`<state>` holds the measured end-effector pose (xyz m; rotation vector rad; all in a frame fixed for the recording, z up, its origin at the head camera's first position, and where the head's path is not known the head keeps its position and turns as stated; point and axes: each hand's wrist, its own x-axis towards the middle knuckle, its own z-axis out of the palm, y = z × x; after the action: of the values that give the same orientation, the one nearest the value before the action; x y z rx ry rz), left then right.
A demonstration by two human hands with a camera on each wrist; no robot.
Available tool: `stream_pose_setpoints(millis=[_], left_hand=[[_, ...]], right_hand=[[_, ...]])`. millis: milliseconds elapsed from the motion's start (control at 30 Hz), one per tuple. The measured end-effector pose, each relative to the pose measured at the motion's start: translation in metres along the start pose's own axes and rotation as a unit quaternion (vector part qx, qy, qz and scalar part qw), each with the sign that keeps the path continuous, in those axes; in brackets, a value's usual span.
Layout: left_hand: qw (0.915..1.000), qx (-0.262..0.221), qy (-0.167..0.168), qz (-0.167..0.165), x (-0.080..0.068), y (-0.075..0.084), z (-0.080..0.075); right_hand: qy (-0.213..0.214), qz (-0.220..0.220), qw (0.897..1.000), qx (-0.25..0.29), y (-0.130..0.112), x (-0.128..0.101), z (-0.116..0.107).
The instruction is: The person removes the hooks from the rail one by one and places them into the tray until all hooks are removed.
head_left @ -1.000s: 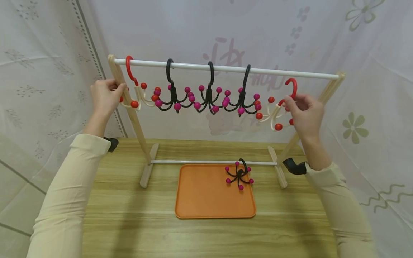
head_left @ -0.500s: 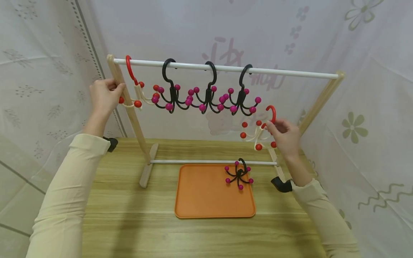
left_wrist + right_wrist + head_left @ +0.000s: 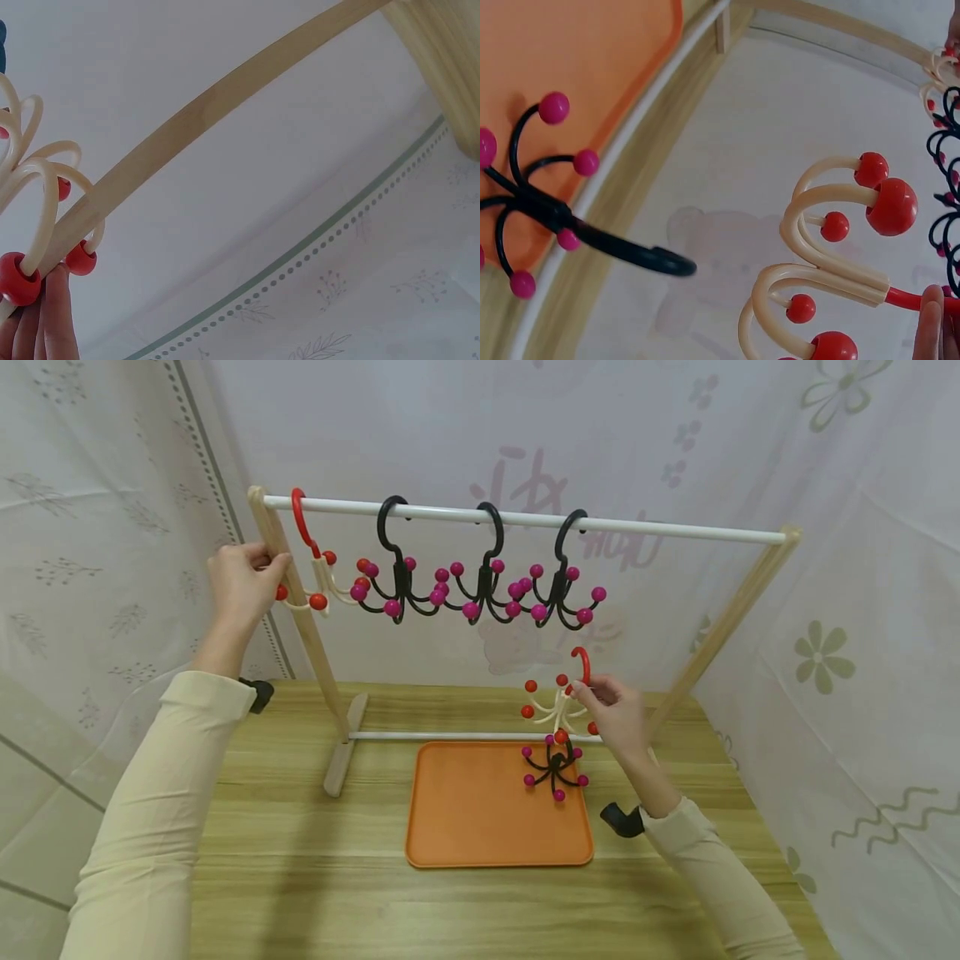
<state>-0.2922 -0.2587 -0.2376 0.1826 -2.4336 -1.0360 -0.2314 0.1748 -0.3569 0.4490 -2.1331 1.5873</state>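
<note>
Spanning wooden table [image 3: 480, 910]; floral curtains [image 3: 862, 610] behind

In the right wrist view the fingers [image 3: 932, 319] and cream hook [image 3: 832, 277] are cut off by the frame's edges.

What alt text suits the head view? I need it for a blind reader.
A right hand holds a red-and-cream hook just above an orange tray where a black hook lies. The left hand grips the rack, on which four more hooks hang.
</note>
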Motion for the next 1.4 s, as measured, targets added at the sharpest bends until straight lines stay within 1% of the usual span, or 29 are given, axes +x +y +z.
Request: stream_pose_setpoints(millis=[200, 300, 533, 667, 800, 867, 967, 1033, 1133, 1267, 1333, 1400], left_hand=[[1.0000, -0.001, 0.000, 0.002, 0.000, 0.001, 0.000], [1.0000, -0.003, 0.001, 0.001, 0.000, 0.000, 0.000], [1.0000, 0.002, 0.001, 0.002, 0.000, -0.001, 0.001], [1.0000, 0.007, -0.003, -0.005, 0.000, -0.001, 0.002], [0.9999, 0.008, -0.004, -0.005, 0.000, -0.001, 0.002], [1.0000, 0.007, -0.002, -0.002, 0.000, -0.001, 0.003], [1.0000, 0.005, -0.001, 0.000, 0.000, 0.000, 0.003], [1.0000, 0.006, -0.001, -0.002, -0.001, 0.000, 0.004], [1.0000, 0.009, 0.000, -0.001, -0.001, 0.001, 0.004], [0.9999, 0.010, 0.002, 0.003, -0.001, 0.001, 0.004], [1.0000, 0.008, 0.004, 0.003, 0.000, 0.001, 0.004], [1.0000, 0.006, 0.002, 0.001, 0.000, 0.001, 0.004]], right_hand=[[-0.020, -0.012, 1.000, 0.014, 0.003, -0.009, 0.015], [-0.034, -0.004, 0.999, 0.020, 0.004, -0.014, 0.023], [-0.055, 0.032, 0.998, 0.016, 0.011, -0.027, 0.044], [-0.074, 0.052, 0.995, 0.034, 0.018, -0.036, 0.054], [-0.081, 0.071, 0.993, 0.049, 0.031, -0.045, 0.063], [-0.080, 0.080, 0.992, 0.050, 0.044, -0.049, 0.066], [-0.066, 0.090, 0.993, 0.037, 0.064, -0.055, 0.071], [-0.058, 0.092, 0.994, 0.029, 0.077, -0.059, 0.075], [-0.053, 0.086, 0.994, 0.029, 0.085, -0.065, 0.079], [-0.065, 0.086, 0.993, 0.051, 0.089, -0.074, 0.082], [-0.074, 0.096, 0.991, 0.055, 0.082, -0.077, 0.083], [-0.080, 0.097, 0.990, 0.061, 0.075, -0.080, 0.083]])
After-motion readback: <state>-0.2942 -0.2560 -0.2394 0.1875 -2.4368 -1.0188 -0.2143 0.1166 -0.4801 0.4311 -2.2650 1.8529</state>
